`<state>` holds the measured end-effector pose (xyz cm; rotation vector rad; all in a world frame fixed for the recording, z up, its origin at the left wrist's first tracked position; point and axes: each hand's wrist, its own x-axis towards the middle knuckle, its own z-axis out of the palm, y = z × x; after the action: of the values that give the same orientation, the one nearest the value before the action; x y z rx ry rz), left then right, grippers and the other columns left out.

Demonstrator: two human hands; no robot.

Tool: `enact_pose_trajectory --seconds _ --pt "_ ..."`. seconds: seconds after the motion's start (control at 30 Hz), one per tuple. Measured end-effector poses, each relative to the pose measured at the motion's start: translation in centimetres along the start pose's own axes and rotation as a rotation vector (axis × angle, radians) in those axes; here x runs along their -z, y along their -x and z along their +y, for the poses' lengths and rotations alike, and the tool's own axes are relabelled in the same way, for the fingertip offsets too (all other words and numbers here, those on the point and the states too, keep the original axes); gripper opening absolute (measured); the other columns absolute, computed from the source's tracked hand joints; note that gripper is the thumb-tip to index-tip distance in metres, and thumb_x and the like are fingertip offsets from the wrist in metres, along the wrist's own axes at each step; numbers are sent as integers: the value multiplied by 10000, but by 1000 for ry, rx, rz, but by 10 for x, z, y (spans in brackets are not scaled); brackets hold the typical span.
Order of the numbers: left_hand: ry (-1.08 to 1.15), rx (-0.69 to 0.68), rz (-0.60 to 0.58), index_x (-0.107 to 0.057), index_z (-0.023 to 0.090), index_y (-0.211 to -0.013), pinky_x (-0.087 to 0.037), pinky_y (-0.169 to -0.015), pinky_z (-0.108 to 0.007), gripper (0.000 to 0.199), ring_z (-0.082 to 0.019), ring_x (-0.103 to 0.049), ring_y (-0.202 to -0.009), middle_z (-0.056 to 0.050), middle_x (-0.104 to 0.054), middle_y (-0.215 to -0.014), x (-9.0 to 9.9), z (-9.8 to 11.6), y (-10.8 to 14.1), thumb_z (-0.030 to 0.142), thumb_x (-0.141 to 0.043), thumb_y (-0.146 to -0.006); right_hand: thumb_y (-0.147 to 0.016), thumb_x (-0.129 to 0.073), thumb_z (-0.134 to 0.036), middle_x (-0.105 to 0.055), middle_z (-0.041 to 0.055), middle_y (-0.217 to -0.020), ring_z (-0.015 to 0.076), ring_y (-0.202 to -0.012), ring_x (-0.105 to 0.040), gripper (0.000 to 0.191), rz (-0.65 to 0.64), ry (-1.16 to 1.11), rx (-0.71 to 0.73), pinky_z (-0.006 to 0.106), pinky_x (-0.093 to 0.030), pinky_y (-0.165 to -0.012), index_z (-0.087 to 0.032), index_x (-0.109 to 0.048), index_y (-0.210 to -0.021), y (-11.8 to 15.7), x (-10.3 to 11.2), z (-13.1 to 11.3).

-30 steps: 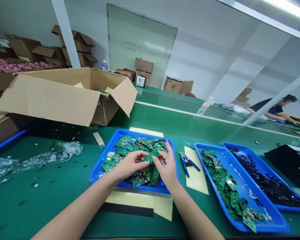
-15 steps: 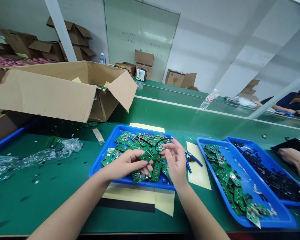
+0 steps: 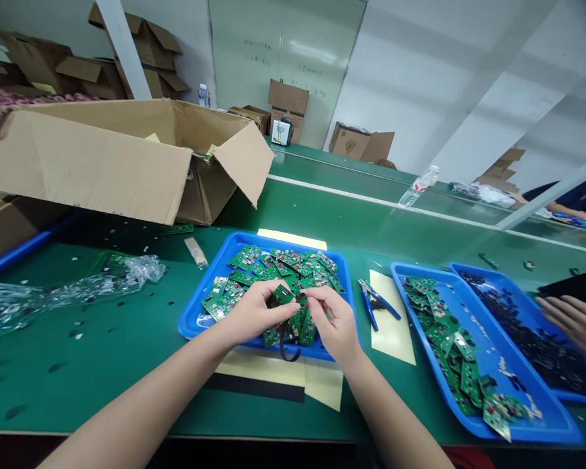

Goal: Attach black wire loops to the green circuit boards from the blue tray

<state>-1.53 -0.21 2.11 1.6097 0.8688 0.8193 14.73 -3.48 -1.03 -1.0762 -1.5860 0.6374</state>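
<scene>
- two bare hands meet over a blue tray (image 3: 186,327) on the green worktop (image 3: 102,384).
- the left hand (image 3: 258,316) pinches a small green circuit board (image 3: 282,295) between thumb and fingers, holding it above the other boards in the tray.
- the right hand (image 3: 335,324) is just beside it, thumb and forefinger drawn close together at the board's right edge; what they pinch there is too small to tell.
- a black strip (image 3: 290,356) hangs in a curve below the left hand, in front of the tray's near side; its upper end is hidden.
- loose boards (image 3: 245,257) lie heaped around the hands, some tilted on others.
- right of the tray, blue-handled pliers (image 3: 370,310) lie partly on a sheet of yellow paper (image 3: 401,342).
- farther right, a second blue tray (image 3: 483,339) holds more boards along its left side, and a third tray (image 3: 566,396) holds small black pieces.
- a co-worker's hand (image 3: 573,320) is over the third tray, fingers near a black object (image 3: 576,288).
- behind, on the left, is an open cardboard box (image 3: 92,166).
</scene>
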Motion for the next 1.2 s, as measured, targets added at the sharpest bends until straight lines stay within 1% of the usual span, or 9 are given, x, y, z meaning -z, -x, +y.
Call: enact_pose_trajectory --seconds 0.13,0.3,0.53,0.63,0.73,0.8,0.93,1.07,1.2 --pt "166 103 -132 -508 148 -654 -381 -457 -207 220 -77 -462 -433 56 -483 -505 0 2 3 320 -635 -708 -838 -503 -262 -607 49 -849 122 -574 -520 316 58 129 -17 263 -456 -509 -213 -542 -1148 -7 8 5" --pt "239 173 10 -519 146 -709 -412 -468 -207 224 -79 -479 -449 64 -490 -499 -4 -1 -1 341 -628 -727 -829 -525 -265 -611 50 -814 151 -689 -582 121 -9 -75 -55 272 -493 -588 -196 -616 -870 -5 5 3" --pt "327 225 -119 -483 151 -657 -426 -490 -204 249 -69 -496 -458 47 -512 -540 -9 -3 -2 353 -589 -759 -808 -555 -204 -587 31 -766 152 -728 -568 45 97 -67 -69 275 -478 -633 -195 -586 -775 0 -3 3" --pt "446 287 -139 -512 152 -800 -447 -468 -208 204 -77 -504 -466 44 -521 -576 -12 -2 -1 347 -566 -778 -818 -538 -206 -569 33 -768 151 -715 -562 51 190 -16 -54 274 -473 -616 -194 -560 -775 -1 1 5" --pt "503 342 -118 -484 161 -1041 -469 -458 -217 285 -101 -537 -495 39 -536 -595 -13 0 -1 284 -536 -788 -843 -492 -202 -553 30 -760 144 -680 -548 60 253 70 18 273 -464 -595 -197 -529 -796 -3 7 3" --pt "500 361 -83 -486 152 -1060 -484 -481 -222 295 -101 -549 -502 34 -541 -594 -14 2 -1 225 -521 -776 -852 -471 -187 -550 26 -739 142 -670 -540 82 150 151 104 274 -457 -597 -198 -518 -785 -5 11 1" --pt "519 402 -79 -534 146 -938 -518 -538 -261 189 -106 -563 -512 24 -545 -587 -17 -1 -1 205 -498 -762 -866 -441 -167 -555 31 -716 147 -680 -543 125 -135 303 228 283 -452 -626 -191 -514 -767 -7 11 -1" --pt "511 394 -108 -534 137 -791 -511 -554 -267 130 -123 -587 -523 -9 -583 -594 -19 -6 -1 253 -476 -783 -879 -422 -179 -573 43 -723 158 -686 -558 137 -159 401 232 288 -455 -628 -189 -525 -789 -5 8 1" --pt "467 341 -177 -543 129 -775 -497 -587 -267 147 -152 -620 -565 -27 -609 -574 -18 -6 -1 237 -446 -796 -879 -414 -178 -597 52 -743 159 -673 -564 149 -159 441 212 290 -452 -625 -194 -530 -786 -4 7 2"
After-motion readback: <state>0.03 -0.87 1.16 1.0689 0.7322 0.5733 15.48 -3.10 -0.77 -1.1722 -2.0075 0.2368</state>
